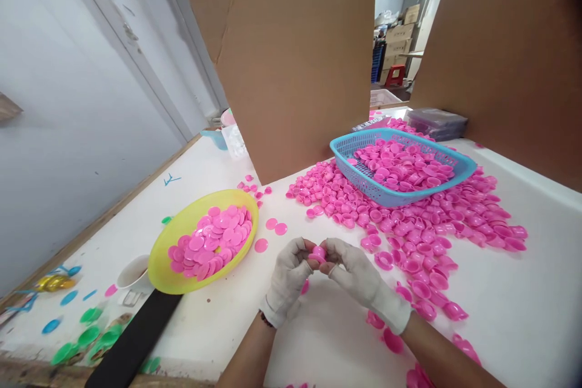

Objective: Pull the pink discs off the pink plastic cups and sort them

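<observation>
Between my two hands, over the white table, is a small pink plastic cup-shaped piece point(319, 252) with a wider rim at its bottom. My left hand point(289, 273), in a white glove with bare fingertips, pinches it from the left. From the other side my right hand point(352, 270), gloved the same way, grips it with thumb and fingers. Part of the piece is hidden by the fingertips. A yellow bowl point(157, 254) to the left holds many flat pink discs point(218, 236). Loose pink cup pieces point(422, 279) lie spread to the right of my hands.
A blue basket point(395, 199) filled with pink pieces stands on the heap at back right. An upright cardboard sheet point(291, 73) rises behind. Left of the bowl are a white cup point(133, 276), green pieces point(88, 335) and a black strip point(136, 339). Clear plastic boxes point(436, 124) sit farther back.
</observation>
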`<state>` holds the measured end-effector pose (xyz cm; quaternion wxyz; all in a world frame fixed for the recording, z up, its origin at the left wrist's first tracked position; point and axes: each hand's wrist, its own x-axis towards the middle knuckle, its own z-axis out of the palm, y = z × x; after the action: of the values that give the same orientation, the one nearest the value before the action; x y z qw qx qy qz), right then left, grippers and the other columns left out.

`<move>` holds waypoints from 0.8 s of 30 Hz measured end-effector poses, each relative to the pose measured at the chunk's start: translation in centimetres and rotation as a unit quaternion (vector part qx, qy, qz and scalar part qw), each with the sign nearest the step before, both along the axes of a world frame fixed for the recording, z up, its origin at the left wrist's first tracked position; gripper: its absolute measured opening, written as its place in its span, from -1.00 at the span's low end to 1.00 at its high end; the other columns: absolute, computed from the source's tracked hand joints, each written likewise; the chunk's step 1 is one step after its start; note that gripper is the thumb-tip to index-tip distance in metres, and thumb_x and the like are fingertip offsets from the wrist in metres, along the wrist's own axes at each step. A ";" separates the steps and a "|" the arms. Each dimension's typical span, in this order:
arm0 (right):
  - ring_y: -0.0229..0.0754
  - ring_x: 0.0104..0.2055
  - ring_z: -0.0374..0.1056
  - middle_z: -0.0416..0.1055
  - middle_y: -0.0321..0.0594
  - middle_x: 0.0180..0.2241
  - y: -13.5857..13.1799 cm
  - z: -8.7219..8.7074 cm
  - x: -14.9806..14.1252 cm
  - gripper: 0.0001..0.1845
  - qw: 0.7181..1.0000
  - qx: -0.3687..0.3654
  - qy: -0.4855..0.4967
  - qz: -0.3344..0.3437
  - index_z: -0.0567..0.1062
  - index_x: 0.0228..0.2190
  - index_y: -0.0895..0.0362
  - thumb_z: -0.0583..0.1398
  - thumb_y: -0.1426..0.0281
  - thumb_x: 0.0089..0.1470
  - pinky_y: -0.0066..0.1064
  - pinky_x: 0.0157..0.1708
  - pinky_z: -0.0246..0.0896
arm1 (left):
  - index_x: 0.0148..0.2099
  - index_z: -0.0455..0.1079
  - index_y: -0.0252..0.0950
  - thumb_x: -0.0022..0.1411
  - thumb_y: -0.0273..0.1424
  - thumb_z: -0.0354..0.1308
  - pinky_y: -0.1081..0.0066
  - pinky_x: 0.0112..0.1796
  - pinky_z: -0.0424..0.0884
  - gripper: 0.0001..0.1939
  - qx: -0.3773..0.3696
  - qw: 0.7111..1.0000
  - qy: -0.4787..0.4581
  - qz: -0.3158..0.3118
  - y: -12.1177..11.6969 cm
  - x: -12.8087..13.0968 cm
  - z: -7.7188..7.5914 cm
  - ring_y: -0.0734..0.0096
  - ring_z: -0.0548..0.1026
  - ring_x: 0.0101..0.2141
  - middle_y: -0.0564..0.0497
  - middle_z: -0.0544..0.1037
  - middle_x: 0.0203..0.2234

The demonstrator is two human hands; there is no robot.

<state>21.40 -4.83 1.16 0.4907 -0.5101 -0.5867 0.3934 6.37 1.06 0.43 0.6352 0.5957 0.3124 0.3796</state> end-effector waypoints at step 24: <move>-0.22 -0.29 0.39 0.36 -0.16 -0.23 -0.7 -0.1 -0.1 -0.46 0.947 0.268 -0.180 0.000 0.25 0.03 0.02 0.04 0.68 0.06 -0.42 -0.32 0.45 | 0.10 0.27 -0.28 0.13 -0.72 0.09 0.43 -0.18 0.46 -0.51 0.449 0.891 0.016 0.068 -1.8 -1.3 0.9 0.41 0.45 -0.17 -0.08 0.42 -0.18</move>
<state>21.32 -5.55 1.09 0.4954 -0.4219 -0.7492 0.1236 5.03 -0.74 1.37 0.2678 0.8008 0.1585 0.5117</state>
